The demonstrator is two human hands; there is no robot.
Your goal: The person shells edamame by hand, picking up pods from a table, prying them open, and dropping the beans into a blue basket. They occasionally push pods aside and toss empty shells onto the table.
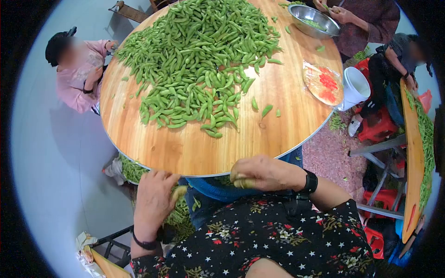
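left hand [155, 199] at 7 o'clock, fingers closed on pale green soybean pod [179, 191], right hand [266, 173] at 6 o'clock, fingers pinching second green pod [244, 183], both just below the edge of round wooden desk [194, 148], heap of green pods [199, 55] on it at 12 o'clock

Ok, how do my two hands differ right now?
Left hand sits lower, off the table, wearing a thin black band. Right hand is at the table rim, wearing a chunky black watch. Each grips a pod.
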